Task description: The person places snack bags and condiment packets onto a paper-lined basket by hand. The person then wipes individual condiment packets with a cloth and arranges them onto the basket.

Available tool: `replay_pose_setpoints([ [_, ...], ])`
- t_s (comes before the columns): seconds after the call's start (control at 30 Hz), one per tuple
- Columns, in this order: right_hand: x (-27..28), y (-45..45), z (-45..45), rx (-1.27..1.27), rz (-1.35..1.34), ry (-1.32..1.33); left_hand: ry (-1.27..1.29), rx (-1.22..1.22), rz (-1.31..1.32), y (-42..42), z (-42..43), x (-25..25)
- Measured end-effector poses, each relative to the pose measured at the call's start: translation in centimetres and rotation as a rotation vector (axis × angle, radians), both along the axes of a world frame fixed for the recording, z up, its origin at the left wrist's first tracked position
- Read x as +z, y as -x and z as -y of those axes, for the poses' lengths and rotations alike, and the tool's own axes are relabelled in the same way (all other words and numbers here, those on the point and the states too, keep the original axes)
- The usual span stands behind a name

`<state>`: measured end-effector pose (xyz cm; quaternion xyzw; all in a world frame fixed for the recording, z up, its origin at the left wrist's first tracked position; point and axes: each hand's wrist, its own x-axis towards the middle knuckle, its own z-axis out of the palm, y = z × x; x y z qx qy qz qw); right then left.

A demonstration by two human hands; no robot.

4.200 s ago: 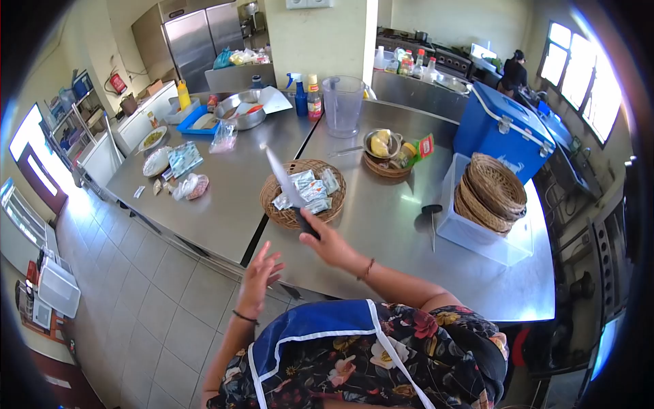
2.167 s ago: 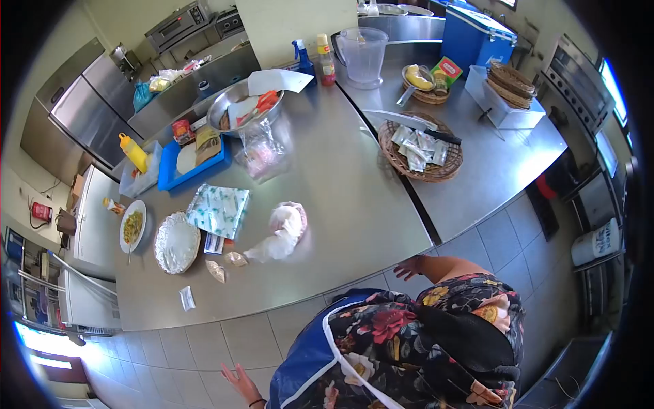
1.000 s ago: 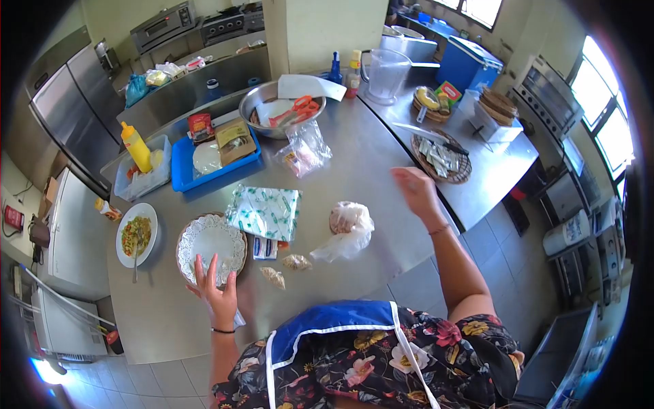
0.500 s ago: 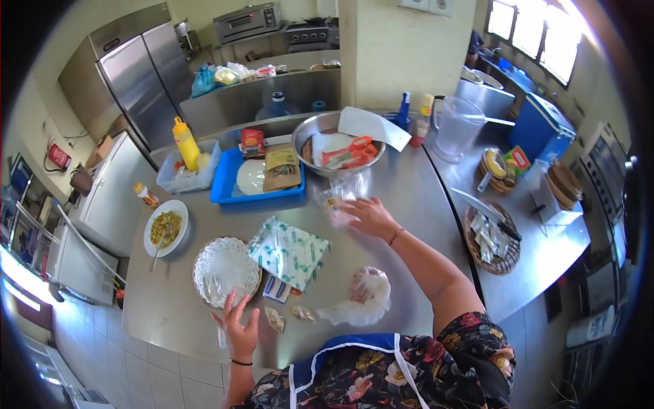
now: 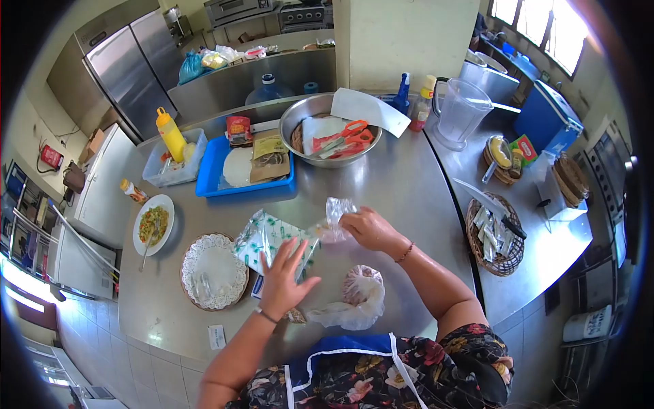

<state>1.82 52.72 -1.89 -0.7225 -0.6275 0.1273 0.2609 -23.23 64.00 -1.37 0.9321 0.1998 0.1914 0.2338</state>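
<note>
My right hand (image 5: 373, 230) is closed on a crumpled clear plastic bag (image 5: 336, 210) over the middle of the table. With fingers spread, my left hand (image 5: 283, 281) hovers by the white packet with green print (image 5: 267, 229) and partly hides it. A blue-and-white small box (image 5: 257, 286) peeps out beside that hand. Under my left wrist, part of a small brown packet (image 5: 296, 316) shows. Closer to my body lies a filmy plastic bag (image 5: 360, 308) with something reddish-brown in one end. To the left, a round basket with a white doily (image 5: 212, 262) holds a clear plastic piece.
A plate of chopped food (image 5: 163, 240) with a spoon stands at left. Behind are a blue tray (image 5: 245, 189), a yellow squeeze bottle (image 5: 172, 135) and a steel bowl (image 5: 327, 161) holding orange-handled scissors (image 5: 354, 140). At right, a knife (image 5: 487, 203) rests across a wicker basket (image 5: 503, 264).
My right hand has closed on the clear plastic bag and lifted it slightly. My left hand has moved right and forward, from beside the doily basket to the green-print packet.
</note>
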Motion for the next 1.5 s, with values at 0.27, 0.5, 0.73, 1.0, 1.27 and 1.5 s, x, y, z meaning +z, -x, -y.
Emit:
replay_pose_setpoints([
  [0.27, 2.4, 2.9, 3.0, 0.029, -0.476, 0.005, 0.215, -0.134, 0.019, -5.2, 2.5, -1.0],
  [0.5, 0.0, 1.0, 5.8, 0.09, -0.794, -0.136, 0.719, 0.032, 0.326, -5.6, 3.1, -0.2],
  [0.73, -1.8, 4.1, 2.8, -0.121, -1.221, -0.046, 1.01, 0.091, 0.573, -7.9, 1.4, -0.7],
  [1.0, 6.1, -6.1, -3.7, -0.355, -1.005, -0.615, 1.208, -0.095, 0.335, -5.4, -4.2, 1.6],
  [1.27, 3.4, -17.5, -12.6, -0.793, 0.034, -0.302, 0.961, 0.307, 0.58, 4.6, -8.7, 2.5],
  [1.5, 1.5, -17.8, -13.0, -0.881, 0.594, -0.09, 1.112, 0.551, 0.478, 10.9, -5.1, 0.4],
])
